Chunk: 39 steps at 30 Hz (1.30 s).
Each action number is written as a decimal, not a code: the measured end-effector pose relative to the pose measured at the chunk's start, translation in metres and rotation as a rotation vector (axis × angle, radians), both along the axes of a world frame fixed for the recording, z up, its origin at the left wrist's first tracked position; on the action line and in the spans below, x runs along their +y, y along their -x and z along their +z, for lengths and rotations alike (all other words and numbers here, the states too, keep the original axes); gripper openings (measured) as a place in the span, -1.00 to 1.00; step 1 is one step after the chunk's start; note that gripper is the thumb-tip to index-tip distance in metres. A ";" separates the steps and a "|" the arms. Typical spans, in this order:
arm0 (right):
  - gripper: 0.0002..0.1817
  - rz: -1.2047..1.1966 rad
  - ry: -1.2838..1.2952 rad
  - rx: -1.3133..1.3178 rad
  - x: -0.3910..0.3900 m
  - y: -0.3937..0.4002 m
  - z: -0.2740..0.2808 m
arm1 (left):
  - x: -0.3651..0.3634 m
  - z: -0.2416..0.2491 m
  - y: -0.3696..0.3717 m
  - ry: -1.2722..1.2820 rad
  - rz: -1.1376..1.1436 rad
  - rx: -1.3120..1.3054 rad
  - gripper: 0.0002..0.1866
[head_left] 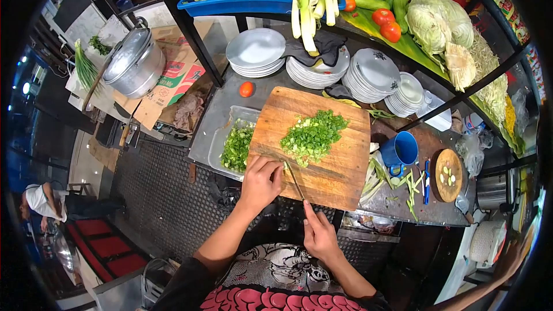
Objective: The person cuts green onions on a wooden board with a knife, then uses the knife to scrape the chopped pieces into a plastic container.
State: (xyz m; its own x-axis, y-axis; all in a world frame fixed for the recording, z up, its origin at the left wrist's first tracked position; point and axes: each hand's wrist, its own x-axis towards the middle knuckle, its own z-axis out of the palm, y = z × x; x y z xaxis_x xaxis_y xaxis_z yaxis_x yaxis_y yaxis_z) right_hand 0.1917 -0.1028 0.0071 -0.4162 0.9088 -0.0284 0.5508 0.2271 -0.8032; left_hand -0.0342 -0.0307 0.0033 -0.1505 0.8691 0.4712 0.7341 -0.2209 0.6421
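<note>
Chopped green onion (314,135) lies heaped on a wooden cutting board (340,181). My right hand (320,235) is closed around a knife (295,181), whose blade lies over the board's near part. At the board's near left edge, my left hand (260,181) has its fingers bent, close to the knife tip; whether something small is between them is hidden. Left of the board, partly under it, a clear plastic tray (216,147) holds more chopped greens (237,147).
Behind the board stand stacked plates (256,49) and a tomato (246,89). On the right are a blue mug (398,150), leek scraps (374,175) and a round board (448,175). A blue crate (247,6) sits above. At far left, a person (52,201) bends.
</note>
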 end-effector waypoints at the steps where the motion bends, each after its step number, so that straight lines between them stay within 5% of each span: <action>1: -0.33 0.006 0.017 -0.020 0.001 -0.001 0.002 | 0.001 0.000 -0.001 0.001 0.005 0.006 -0.91; 19: -0.19 0.053 -0.043 -0.190 0.011 0.012 0.020 | 0.001 -0.001 -0.004 -0.010 0.006 0.019 -0.91; 30: -0.34 -0.012 -0.012 0.055 -0.009 -0.008 0.006 | 0.002 0.000 -0.004 -0.011 0.008 0.017 -0.91; 39: -0.32 0.015 0.049 -0.031 0.005 0.001 0.005 | 0.001 -0.001 -0.004 -0.029 0.015 0.032 -0.91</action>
State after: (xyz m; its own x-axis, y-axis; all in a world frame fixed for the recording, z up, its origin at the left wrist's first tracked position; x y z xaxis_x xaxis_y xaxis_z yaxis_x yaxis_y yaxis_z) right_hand 0.1905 -0.0978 0.0122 -0.4282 0.8996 -0.0858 0.5719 0.1963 -0.7965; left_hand -0.0304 -0.0293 0.0019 -0.1476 0.8528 0.5010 0.7576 -0.2281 0.6115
